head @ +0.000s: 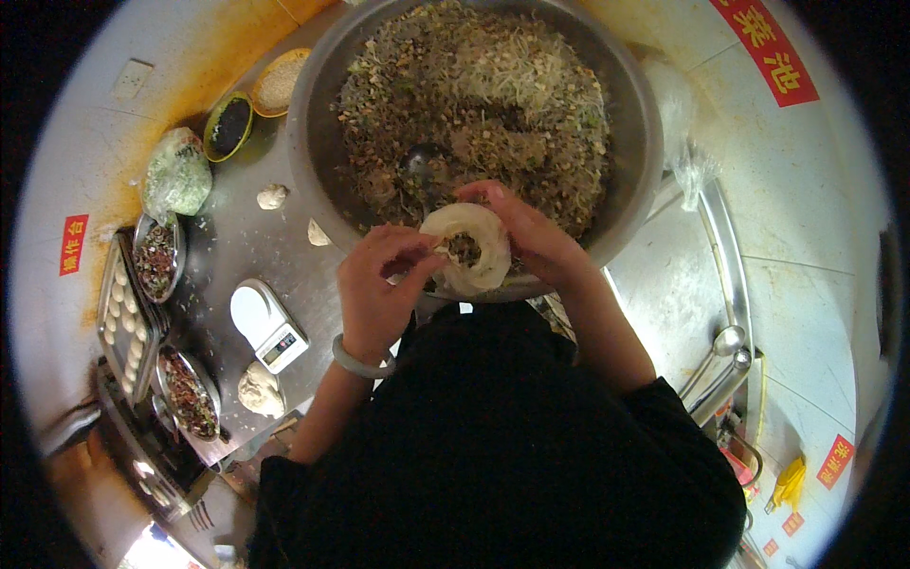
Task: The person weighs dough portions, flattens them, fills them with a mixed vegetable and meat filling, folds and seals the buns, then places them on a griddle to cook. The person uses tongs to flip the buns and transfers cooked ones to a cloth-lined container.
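Note:
Between both hands is a round piece of dough (pixel 486 238) with chopped filling (pixel 463 249) showing through its round opening. My left hand (pixel 380 277) pinches the rim of the dough on its left side, thumb against fingers. My right hand (pixel 530 231) cups the dough from its right side. Both hands are over the near edge of a large metal basin (pixel 636 135) that holds a mass of chopped filling with pale noodle-like strands. A dark rounded metal utensil (pixel 421 158) lies partly sunk in that filling.
Left on the metal table are a white digital scale (pixel 266 323), dough lumps (pixel 261 390), a bag of chopped greens (pixel 178 171), bowls of filling (pixel 188 395), two small bowls (pixel 229 128) and a tray of dough pieces (pixel 124 323). Ladles (pixel 729 341) lie at right.

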Demonstrator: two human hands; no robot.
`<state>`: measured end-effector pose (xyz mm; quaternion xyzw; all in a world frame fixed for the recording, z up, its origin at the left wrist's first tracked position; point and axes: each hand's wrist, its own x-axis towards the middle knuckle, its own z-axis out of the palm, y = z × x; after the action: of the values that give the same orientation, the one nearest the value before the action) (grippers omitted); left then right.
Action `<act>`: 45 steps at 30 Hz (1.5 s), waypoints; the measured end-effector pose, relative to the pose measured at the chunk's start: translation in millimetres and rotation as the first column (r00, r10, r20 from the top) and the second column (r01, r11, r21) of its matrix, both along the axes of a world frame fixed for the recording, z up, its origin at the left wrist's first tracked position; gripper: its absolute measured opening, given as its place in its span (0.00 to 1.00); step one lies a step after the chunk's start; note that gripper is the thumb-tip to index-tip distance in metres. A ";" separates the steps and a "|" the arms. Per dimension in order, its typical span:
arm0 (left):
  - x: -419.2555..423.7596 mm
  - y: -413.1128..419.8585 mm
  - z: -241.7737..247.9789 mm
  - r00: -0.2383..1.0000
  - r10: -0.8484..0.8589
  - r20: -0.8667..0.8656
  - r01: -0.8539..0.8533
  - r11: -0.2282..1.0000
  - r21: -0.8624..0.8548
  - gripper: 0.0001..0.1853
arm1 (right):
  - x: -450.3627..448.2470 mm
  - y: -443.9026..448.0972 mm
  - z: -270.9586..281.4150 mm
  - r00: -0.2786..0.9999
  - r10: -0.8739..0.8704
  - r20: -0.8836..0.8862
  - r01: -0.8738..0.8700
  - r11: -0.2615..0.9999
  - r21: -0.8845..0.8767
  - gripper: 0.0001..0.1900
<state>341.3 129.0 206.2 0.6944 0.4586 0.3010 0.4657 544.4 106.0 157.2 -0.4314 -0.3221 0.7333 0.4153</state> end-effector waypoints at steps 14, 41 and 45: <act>8.3 -6.5 2.9 0.996 0.075 0.041 -0.076 0.997 0.021 0.09 | -23.8 -18.2 -4.7 0.969 -0.169 -0.181 0.180 0.983 0.045 0.32; 8.3 -14.4 21.5 1.000 -0.023 -0.006 0.024 0.983 0.182 0.08 | -20.8 -30.7 8.9 0.967 -0.034 -0.252 -0.008 0.987 -0.162 0.26; 3.6 -16.0 11.5 0.987 -0.059 -0.149 0.102 0.949 0.300 0.07 | -10.3 -20.4 -0.1 0.980 0.057 -0.188 -0.048 0.997 0.054 0.27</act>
<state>345.0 113.0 217.7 0.7955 0.4087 0.3004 0.3315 534.1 85.5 157.1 -0.3405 -0.3104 0.7736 0.4350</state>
